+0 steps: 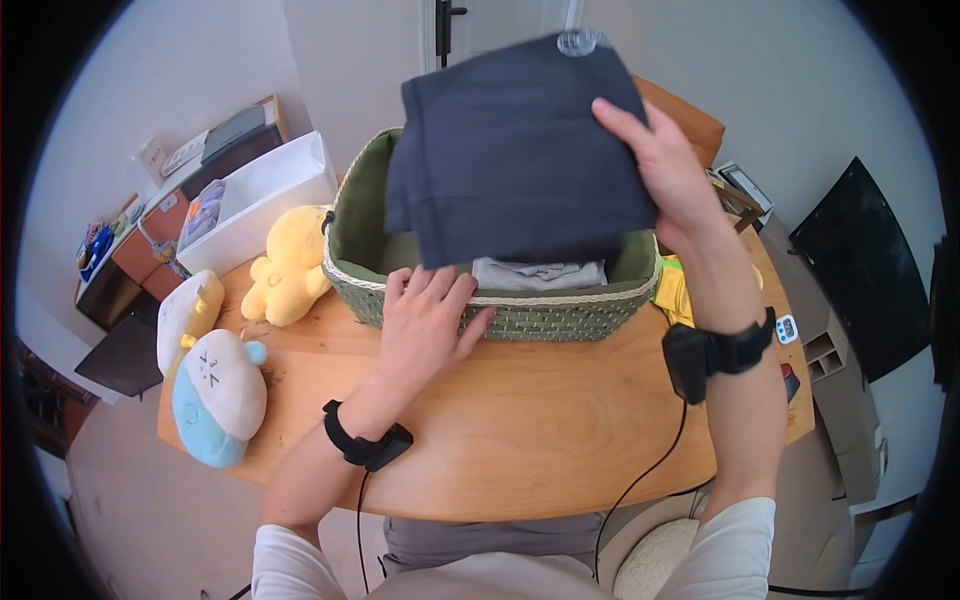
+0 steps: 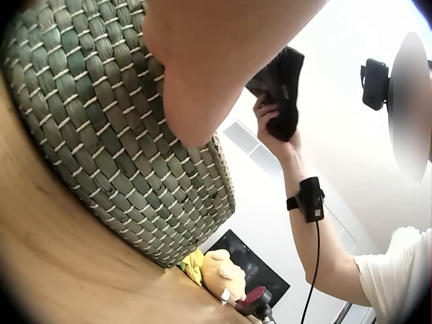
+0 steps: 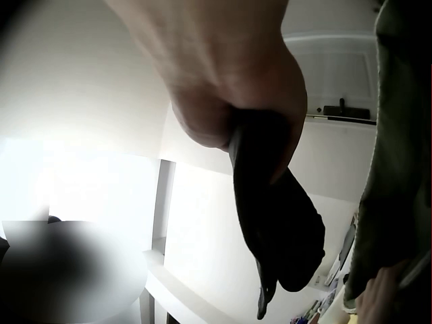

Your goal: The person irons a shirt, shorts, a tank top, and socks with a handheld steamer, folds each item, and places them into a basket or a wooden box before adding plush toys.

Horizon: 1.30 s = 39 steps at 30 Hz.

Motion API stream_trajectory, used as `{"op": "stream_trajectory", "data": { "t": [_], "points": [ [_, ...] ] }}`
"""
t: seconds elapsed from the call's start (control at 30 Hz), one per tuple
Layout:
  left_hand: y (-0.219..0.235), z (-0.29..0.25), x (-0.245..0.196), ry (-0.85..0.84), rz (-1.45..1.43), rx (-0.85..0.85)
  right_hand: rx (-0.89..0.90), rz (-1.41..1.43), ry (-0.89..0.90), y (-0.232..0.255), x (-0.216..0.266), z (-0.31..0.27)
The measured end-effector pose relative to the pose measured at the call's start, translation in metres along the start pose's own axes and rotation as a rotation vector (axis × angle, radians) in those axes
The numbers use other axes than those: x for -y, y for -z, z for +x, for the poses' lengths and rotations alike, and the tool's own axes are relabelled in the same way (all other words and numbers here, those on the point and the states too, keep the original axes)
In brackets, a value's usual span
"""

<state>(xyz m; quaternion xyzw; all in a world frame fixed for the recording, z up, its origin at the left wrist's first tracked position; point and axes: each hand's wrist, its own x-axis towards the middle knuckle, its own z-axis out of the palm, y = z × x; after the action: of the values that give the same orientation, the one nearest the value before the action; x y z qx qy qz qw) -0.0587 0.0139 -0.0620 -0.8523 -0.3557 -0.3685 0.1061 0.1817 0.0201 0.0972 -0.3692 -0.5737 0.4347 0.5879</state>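
Observation:
A folded dark navy garment with a pale printed emblem at its top corner is held up over the basket. My right hand grips its right edge, thumb across the near face and the other fingers behind. From the right wrist view, the folded garment hangs from that hand. Below stands a green woven basket with a green cloth lining and a pale braided rim. My left hand holds its near rim, fingers hooked over the edge and thumb outside. Light grey folded cloth lies inside the basket.
Left of the basket sit a yellow plush, a white plush and a blue-and-white plush on the wooden table. A white bin stands behind them. Yellow cloth lies to the basket's right. Cables trail from both wrists.

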Motion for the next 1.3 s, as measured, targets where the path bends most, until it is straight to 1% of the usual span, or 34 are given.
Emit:
{"op": "stream_trajectory", "data": {
  "t": [0.07,0.1,0.13,0.17,0.23,0.27,0.33,0.37,0.4,0.43,0.47,0.5,0.53,0.6,0.63,0.7,0.73,0.77,0.8,0.83,0.87,0.93,0.97,1.0,1.03,1.1,1.13,1.17,1.23,1.27,1.3],
  "points": [
    [-0.001,0.0,0.001,-0.009,0.005,-0.004,-0.207,-0.21,-0.184,0.02,-0.032,0.01],
    [-0.002,-0.001,0.002,-0.015,0.012,-0.003,-0.204,-0.214,-0.183,0.036,-0.06,0.009],
    [-0.001,-0.001,0.002,-0.012,0.01,0.008,-0.299,-0.626,-0.081,0.054,-0.091,0.006],
    [-0.001,-0.002,0.002,-0.006,0.012,0.004,-0.39,-1.035,0.031,0.061,-0.107,0.001],
    [-0.001,-0.002,0.003,-0.028,-0.013,-0.026,-0.273,-1.209,0.221,0.044,-0.097,-0.025],
    [0.0,-0.003,0.003,-0.025,-0.009,-0.022,-0.152,-1.118,0.227,0.034,-0.092,-0.036],
    [0.003,-0.002,0.002,-0.038,-0.006,0.022,0.192,-0.949,0.07,0.011,-0.083,-0.064],
    [0.004,-0.003,-0.001,-0.032,0.001,0.024,0.299,-1.119,-0.078,-0.006,-0.073,-0.082],
    [0.006,-0.006,-0.005,-0.048,-0.002,0.034,0.444,-1.345,-0.022,-0.012,-0.071,-0.096],
    [0.011,-0.01,-0.008,-0.062,-0.002,0.044,0.451,-1.335,-0.012,-0.015,-0.077,-0.103],
    [0.02,-0.012,-0.012,-0.069,-0.003,0.1,0.389,-1.412,0.036,-0.013,-0.083,-0.108],
    [0.028,-0.017,-0.014,-0.058,0.012,0.102,0.326,-1.486,0.087,-0.012,-0.088,-0.112],
    [0.035,-0.022,-0.018,-0.055,-0.059,0.143,0.341,-1.475,0.1,-0.011,-0.091,-0.117],
    [0.059,-0.034,-0.021,-0.073,-0.166,0.195,0.26,-1.517,0.261,-0.009,-0.095,-0.125],
    [0.074,-0.041,-0.019,-0.06,-0.154,0.201,0.272,-1.503,0.268,-0.011,-0.095,-0.128],
    [0.106,-0.053,-0.007,0.03,-0.221,0.193,0.248,-1.508,0.272,-0.013,-0.09,-0.133],
    [0.12,-0.061,0.007,0.11,-0.159,0.183,0.245,-1.501,0.274,-0.013,-0.087,-0.136],
    [0.136,-0.072,0.025,0.191,-0.099,0.174,0.243,-1.486,0.22,-0.012,-0.085,-0.141],
    [0.147,-0.086,0.049,0.307,-0.01,0.121,0.244,-1.471,0.167,-0.011,-0.082,-0.145],
    [0.16,-0.1,0.076,0.426,0.08,0.069,0.25,-1.462,0.164,-0.01,-0.079,-0.149],
    [0.179,-0.11,0.099,0.722,0.114,0.1,0.249,-1.464,0.139,-0.01,-0.076,-0.154],
    [0.204,-0.186,0.181,0.902,0.68,0.172,0.254,-1.456,0.111,-0.012,-0.076,-0.159],
    [0.225,-0.204,0.201,1.097,0.479,0.338,0.226,-1.465,0.156,-0.012,-0.077,-0.159],
    [0.236,-0.214,0.209,1.274,0.263,0.502,0.191,-1.476,0.198,-0.013,-0.077,-0.16],
    [0.237,-0.217,0.202,1.267,0.266,0.508,0.184,-1.473,0.191,-0.013,-0.077,-0.161],
    [0.232,-0.226,0.184,1.17,0.068,0.412,0.192,-1.448,0.147,-0.014,-0.076,-0.159],
    [0.229,-0.23,0.177,1.173,-0.101,0.341,0.189,-1.45,0.142,-0.014,-0.076,-0.159],
    [0.223,-0.234,0.172,1.174,-0.105,0.346,0.186,-1.452,0.143,-0.014,-0.077,-0.16],
    [0.205,-0.248,0.161,1.061,-0.563,0.316,0.2,-1.454,0.151,-0.013,-0.078,-0.162],
    [0.193,-0.251,0.155,1.076,-0.644,0.295,0.181,-1.475,0.19,-0.012,-0.08,-0.163],
    [0.189,-0.243,0.146,1.09,-0.63,0.285,0.162,-1.488,0.232,-0.012,-0.084,-0.162]
  ]
}}
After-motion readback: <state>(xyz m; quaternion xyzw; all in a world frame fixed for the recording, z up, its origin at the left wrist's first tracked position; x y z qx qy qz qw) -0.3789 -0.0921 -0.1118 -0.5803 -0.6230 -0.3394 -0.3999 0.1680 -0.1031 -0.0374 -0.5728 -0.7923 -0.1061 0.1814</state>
